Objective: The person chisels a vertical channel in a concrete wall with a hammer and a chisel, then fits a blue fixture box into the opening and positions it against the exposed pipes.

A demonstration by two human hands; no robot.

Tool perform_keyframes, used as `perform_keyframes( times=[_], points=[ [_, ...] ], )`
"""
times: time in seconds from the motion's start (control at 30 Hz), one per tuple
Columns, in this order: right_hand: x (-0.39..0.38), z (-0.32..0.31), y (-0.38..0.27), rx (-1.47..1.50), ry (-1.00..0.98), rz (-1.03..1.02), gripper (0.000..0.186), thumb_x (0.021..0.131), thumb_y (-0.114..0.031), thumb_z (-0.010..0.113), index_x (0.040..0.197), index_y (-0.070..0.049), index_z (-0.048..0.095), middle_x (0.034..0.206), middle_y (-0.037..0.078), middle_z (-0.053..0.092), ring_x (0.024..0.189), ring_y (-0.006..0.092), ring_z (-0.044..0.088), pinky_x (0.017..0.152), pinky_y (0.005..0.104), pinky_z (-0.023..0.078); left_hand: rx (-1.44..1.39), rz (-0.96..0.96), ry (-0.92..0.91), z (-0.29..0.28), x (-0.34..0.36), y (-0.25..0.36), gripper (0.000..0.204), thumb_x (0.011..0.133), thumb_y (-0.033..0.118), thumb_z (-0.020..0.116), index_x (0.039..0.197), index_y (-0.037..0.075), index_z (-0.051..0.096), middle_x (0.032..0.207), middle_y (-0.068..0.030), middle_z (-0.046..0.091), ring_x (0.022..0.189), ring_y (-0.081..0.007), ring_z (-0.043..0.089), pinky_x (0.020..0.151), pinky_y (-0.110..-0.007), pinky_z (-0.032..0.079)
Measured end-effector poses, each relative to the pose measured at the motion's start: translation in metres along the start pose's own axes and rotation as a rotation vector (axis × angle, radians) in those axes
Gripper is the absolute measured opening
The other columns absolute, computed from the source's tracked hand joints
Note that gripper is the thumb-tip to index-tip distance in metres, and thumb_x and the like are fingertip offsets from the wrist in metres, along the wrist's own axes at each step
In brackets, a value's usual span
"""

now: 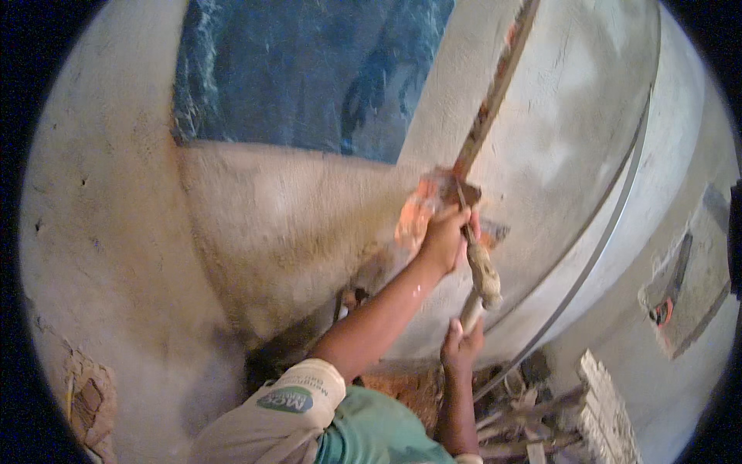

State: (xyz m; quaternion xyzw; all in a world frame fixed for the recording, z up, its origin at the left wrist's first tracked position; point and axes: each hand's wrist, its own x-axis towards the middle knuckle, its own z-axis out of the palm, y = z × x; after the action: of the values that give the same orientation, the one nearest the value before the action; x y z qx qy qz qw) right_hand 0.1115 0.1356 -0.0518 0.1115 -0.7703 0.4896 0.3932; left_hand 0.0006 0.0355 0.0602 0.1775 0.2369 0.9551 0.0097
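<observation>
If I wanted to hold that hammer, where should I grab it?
Grab the hammer low on its handle, coming from below. The handle slants up along the wall, and its lower end sticks out free, where the right hand grips it. The left hand is wrapped higher up, near the rusty bar; the dusty middle bulge looks harder to close fingers around.

Rough plastered wall (255,224) filled most of frame, w/ a blue painted patch (309,69) near the top and a thin grey pipe (610,216) curving down its right side. On the floor (680,387) below lay wooden scraps (525,425) & a pale ridged block (607,402), close together.
</observation>
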Motion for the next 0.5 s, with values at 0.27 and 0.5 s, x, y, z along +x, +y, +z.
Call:
perform_keyframes(
  times=[0.27, 0.5],
  points=[
    [0.013, -0.006, -0.039, 0.448, 0.184, -0.516, 0.029, 0.08, -0.032, 0.053, 0.084, -0.004, 0.049, 0.06, 0.006, 0.049, 0.054, 0.0153, 0.046, 0.049, 0.0275, 0.038, -0.12, -0.062, 0.052, 0.028, 0.004, 0.011, 0.014, 0.085, 0.013, 0.049, 0.082, 0.0, 0.053, 0.071, -0.0056, 0.053, 0.06, -0.0155, 0.052, 0.056, -0.029, 0.045],
    [0.007, -0.035, -0.031, 0.052, 0.065, -0.121, 0.048, 0.082, -0.048, 0.046, 0.073, -0.001, 0.049, 0.055, 0.005, 0.049, 0.053, 0.0155, 0.048, 0.048, 0.027, 0.038, -0.03, -0.038, -0.04, 0.018, 0.01, 0.011, 0.011, 0.084, 0.01, 0.047, 0.085, 0.0, 0.051, 0.071, -0.0056, 0.054, 0.06, -0.0154, 0.052, 0.058, -0.027, 0.044]
  ],
)
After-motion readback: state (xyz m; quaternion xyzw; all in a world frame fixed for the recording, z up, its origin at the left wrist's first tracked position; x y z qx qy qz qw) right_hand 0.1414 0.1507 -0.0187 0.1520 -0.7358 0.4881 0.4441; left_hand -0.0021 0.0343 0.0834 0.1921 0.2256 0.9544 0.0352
